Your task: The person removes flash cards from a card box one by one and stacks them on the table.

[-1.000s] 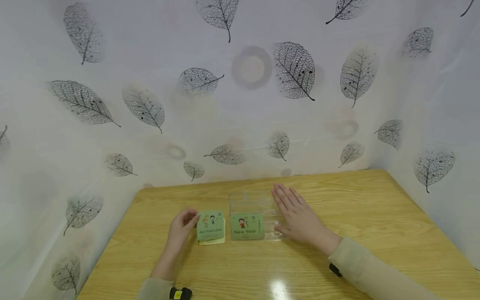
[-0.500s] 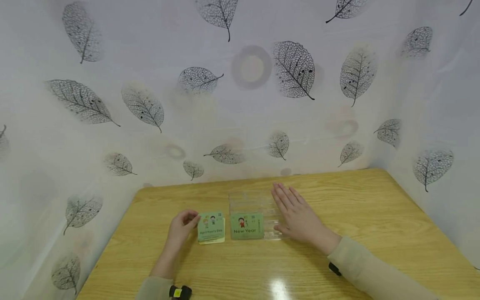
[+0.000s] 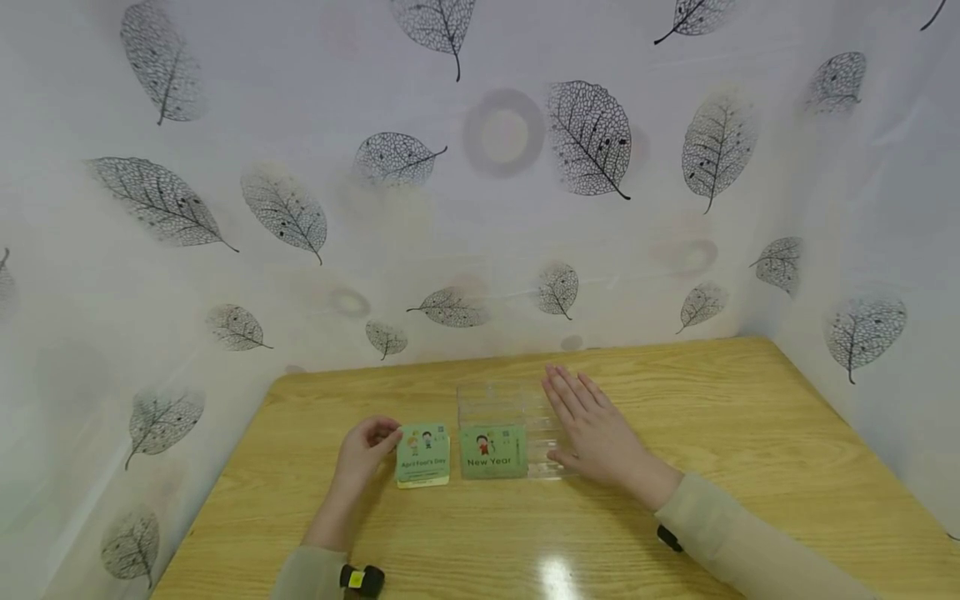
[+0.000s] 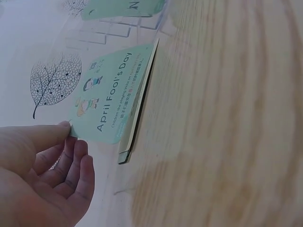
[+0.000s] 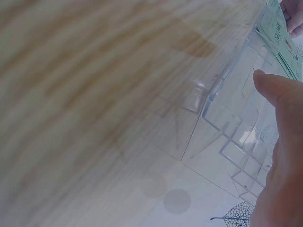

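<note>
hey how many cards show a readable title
2: the April Fool's Day card, pinched by the left hand, and the New Year card in the clear holder; more may be hidden underneath.

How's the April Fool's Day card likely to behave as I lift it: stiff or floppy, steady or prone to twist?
The card is probably fairly stiff: it looks flat, with no obvious sag. It seems thin, so likely light. The left grip pinches it near one corner, so it may swivel if bumped.

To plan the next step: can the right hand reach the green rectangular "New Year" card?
Probably yes: the right hand is close to the "New Year" card, with only part of the clear plastic holder between.
</note>
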A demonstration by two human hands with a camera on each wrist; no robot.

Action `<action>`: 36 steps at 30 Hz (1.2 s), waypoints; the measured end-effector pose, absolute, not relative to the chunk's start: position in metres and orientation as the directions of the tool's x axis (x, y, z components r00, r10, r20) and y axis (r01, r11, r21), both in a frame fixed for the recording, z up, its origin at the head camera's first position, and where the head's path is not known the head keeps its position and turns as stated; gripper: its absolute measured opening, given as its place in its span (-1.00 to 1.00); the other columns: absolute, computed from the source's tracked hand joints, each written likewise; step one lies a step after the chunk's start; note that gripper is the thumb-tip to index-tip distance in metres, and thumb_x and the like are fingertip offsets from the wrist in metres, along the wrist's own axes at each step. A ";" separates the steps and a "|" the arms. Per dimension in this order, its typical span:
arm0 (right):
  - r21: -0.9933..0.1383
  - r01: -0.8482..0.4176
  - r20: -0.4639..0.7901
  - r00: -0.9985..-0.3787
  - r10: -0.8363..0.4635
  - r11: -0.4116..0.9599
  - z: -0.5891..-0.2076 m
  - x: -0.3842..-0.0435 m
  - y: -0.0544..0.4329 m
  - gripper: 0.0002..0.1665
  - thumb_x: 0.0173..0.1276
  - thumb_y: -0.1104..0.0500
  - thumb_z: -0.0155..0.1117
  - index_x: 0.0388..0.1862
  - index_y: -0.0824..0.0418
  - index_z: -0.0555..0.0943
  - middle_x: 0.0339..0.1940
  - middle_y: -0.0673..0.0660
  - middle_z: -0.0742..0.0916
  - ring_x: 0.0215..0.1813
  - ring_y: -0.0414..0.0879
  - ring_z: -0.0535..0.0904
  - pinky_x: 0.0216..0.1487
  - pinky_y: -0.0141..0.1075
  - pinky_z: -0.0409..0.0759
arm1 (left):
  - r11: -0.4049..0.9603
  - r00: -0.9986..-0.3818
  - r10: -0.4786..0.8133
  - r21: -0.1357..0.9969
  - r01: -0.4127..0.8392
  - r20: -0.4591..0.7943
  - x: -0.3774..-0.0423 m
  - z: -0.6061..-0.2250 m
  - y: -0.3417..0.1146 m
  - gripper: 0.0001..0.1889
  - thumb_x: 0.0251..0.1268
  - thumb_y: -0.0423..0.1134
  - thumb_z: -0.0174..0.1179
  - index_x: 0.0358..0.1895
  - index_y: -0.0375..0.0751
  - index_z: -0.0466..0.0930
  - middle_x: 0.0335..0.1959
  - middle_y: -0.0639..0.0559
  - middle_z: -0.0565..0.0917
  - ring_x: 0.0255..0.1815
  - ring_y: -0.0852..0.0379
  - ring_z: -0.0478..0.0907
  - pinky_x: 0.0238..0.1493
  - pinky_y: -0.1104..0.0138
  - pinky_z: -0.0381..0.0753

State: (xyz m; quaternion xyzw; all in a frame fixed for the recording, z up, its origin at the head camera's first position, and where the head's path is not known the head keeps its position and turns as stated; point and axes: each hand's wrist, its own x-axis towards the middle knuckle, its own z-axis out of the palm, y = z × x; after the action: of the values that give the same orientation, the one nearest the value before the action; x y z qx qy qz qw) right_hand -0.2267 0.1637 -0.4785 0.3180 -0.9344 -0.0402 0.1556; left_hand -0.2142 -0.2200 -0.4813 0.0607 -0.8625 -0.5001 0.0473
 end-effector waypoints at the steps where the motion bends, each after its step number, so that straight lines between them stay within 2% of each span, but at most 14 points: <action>1: 0.176 -0.581 0.266 -0.749 -0.607 0.794 -0.478 -0.227 0.164 0.34 0.37 -0.44 0.33 0.72 0.38 0.03 0.78 0.33 0.07 0.79 0.24 0.01 0.78 0.11 0.01 | 0.495 -0.988 -0.155 0.867 -0.063 0.017 -0.215 -0.482 -0.220 -0.86 0.46 -0.43 0.29 -0.03 -0.44 0.67 -0.16 -0.20 0.74 -0.27 0.22 0.56 -0.26 0.51 0.58; 22: 0.160 -0.582 0.269 -0.751 -0.603 0.797 -0.481 -0.228 0.165 0.36 0.35 -0.44 0.35 0.74 0.36 -0.01 0.80 0.31 0.05 0.80 0.21 -0.04 0.78 0.11 -0.03 | 0.527 -0.989 -0.149 0.845 -0.085 -0.006 -0.221 -0.485 -0.225 -0.84 0.46 -0.42 0.31 -0.01 -0.43 0.67 -0.15 -0.21 0.75 -0.20 0.18 0.58 -0.20 0.53 0.54; 36: 0.174 -0.580 0.279 -0.746 -0.605 0.796 -0.482 -0.228 0.165 0.37 0.34 -0.46 0.35 0.73 0.37 0.00 0.79 0.31 0.06 0.79 0.23 0.02 0.78 0.11 0.00 | 0.528 -0.989 -0.148 0.844 -0.099 -0.023 -0.226 -0.490 -0.229 -0.85 0.45 -0.42 0.31 -0.03 -0.42 0.68 -0.19 -0.15 0.72 -0.22 0.18 0.55 -0.22 0.50 0.53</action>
State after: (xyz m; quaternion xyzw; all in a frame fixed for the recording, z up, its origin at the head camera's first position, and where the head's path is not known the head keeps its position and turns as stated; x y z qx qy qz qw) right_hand -0.2281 0.1646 -0.4821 0.3174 -0.9335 -0.0380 0.1622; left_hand -0.2257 -0.2288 -0.4898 0.0709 -0.8736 -0.4807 0.0256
